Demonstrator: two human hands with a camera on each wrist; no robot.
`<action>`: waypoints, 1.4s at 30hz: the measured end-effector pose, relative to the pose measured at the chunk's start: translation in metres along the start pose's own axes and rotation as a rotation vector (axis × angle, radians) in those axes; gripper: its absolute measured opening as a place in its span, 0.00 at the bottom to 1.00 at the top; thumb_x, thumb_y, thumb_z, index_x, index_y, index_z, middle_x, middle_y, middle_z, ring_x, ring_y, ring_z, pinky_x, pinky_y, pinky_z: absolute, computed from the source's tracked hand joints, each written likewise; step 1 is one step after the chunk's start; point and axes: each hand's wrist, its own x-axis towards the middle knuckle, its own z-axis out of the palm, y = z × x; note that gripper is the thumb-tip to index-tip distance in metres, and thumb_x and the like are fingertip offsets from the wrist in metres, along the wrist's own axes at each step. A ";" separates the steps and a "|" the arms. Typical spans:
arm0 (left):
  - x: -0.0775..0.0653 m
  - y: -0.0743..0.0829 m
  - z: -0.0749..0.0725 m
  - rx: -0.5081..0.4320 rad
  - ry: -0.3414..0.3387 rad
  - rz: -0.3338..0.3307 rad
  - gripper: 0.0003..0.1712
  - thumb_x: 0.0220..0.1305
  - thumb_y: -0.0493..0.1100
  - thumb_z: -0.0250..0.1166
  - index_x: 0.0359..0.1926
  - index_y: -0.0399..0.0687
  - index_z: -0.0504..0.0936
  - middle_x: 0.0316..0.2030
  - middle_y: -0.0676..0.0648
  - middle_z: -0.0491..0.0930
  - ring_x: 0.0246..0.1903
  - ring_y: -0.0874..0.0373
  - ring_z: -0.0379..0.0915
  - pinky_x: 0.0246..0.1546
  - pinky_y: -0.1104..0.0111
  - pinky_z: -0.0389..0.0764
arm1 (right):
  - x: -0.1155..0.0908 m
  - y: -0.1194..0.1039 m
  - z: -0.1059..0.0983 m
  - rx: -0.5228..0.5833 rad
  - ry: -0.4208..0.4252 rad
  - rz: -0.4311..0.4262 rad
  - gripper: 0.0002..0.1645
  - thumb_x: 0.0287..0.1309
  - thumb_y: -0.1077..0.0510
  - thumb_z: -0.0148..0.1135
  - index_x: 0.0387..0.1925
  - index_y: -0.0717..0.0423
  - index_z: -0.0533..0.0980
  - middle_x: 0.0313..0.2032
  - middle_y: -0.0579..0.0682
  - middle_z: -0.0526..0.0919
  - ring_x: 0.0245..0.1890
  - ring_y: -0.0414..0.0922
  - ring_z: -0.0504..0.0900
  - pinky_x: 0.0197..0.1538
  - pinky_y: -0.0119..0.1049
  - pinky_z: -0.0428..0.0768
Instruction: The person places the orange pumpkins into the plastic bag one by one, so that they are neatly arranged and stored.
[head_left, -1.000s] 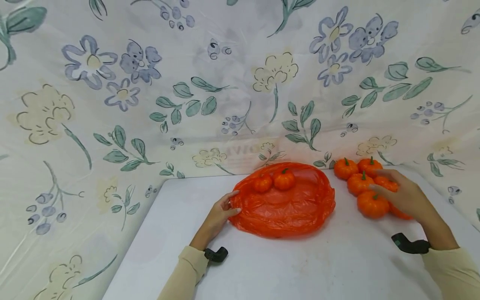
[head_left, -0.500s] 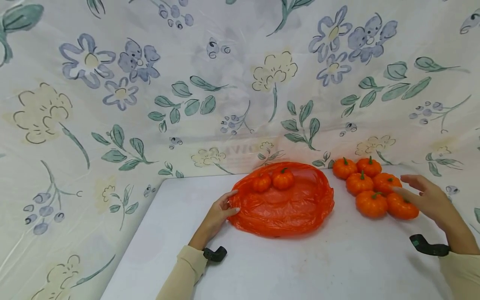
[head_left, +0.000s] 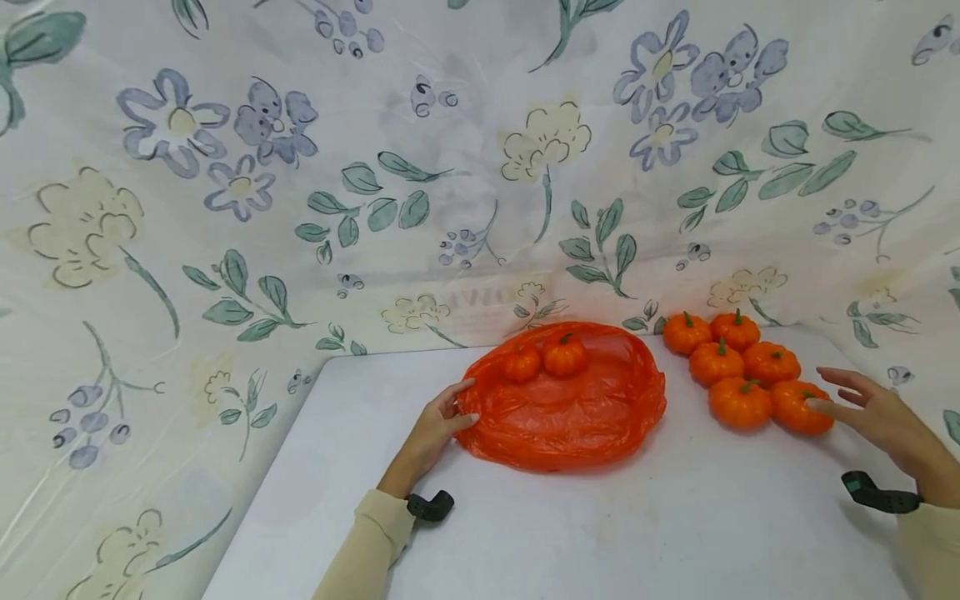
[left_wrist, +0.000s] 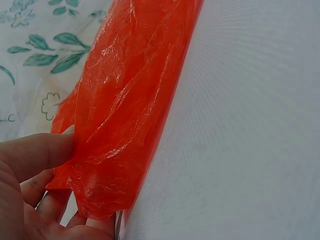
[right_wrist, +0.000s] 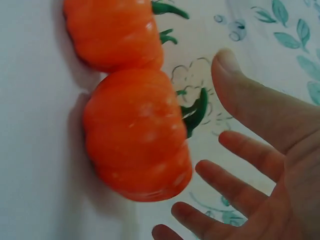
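A red plastic bag (head_left: 570, 425) lies spread open on the table with two small orange pumpkins (head_left: 564, 355) inside, towards its back. My left hand (head_left: 435, 429) holds the bag's left edge. In the left wrist view the thumb presses on the crinkled plastic and the other fingers go behind it. Several more orange pumpkins (head_left: 738, 404) with green stems stand grouped to the right of the bag. Beside the front right pumpkin (head_left: 801, 408) is my right hand (head_left: 881, 417), fingers spread and holding nothing. The right wrist view shows that pumpkin (right_wrist: 137, 135) near the fingertips.
Everything rests on a white table (head_left: 600, 533). A floral-patterned sheet (head_left: 480, 208) hangs close behind the table and at its sides. Each wrist carries a small black camera mount (head_left: 431, 506).
My right hand has drawn back to the right from over the pumpkin group to beside the front right pumpkin, uncovering the ones behind. The left hand keeps its hold on the bag.
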 end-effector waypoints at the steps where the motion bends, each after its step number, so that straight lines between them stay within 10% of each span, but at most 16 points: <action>1: 0.000 0.000 0.000 -0.002 -0.002 0.001 0.37 0.63 0.31 0.64 0.72 0.53 0.68 0.75 0.45 0.60 0.70 0.48 0.61 0.66 0.60 0.74 | 0.001 0.003 0.001 0.003 -0.020 -0.002 0.52 0.72 0.40 0.52 0.75 0.71 0.41 0.72 0.80 0.35 0.67 0.83 0.41 0.58 0.81 0.56; 42: 0.001 0.001 0.000 -0.021 0.028 0.010 0.38 0.63 0.30 0.63 0.72 0.56 0.67 0.75 0.48 0.60 0.69 0.48 0.61 0.63 0.64 0.76 | 0.014 0.029 0.011 -0.025 -0.002 0.036 0.58 0.68 0.34 0.52 0.74 0.73 0.41 0.71 0.81 0.41 0.61 0.80 0.53 0.57 0.78 0.63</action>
